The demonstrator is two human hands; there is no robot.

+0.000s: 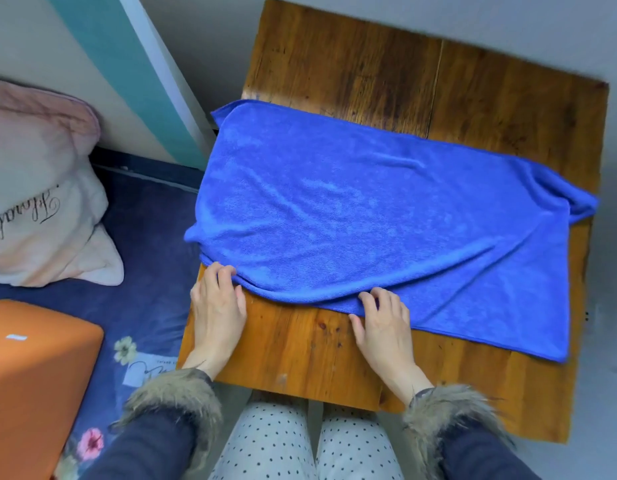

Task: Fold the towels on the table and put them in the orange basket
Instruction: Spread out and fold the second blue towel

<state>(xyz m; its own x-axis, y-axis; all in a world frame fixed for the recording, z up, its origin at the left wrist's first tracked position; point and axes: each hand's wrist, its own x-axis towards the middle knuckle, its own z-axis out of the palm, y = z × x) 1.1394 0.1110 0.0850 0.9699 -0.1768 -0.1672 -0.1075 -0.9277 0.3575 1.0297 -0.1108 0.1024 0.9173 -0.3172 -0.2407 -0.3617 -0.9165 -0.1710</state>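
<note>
1 head-worn view, steep downward look, close over table (300, 358), facing wall beyond it.

blue towel (380, 216), orange basket (33, 368), polka-dot trousers (269, 445)

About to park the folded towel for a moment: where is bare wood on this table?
Bare tabletop lies along the far side, beyond the blue towel, and in a near strip between the towel's front edge and the table's front edge. That strip's left part is crowded by the left hand and right hand.
</note>
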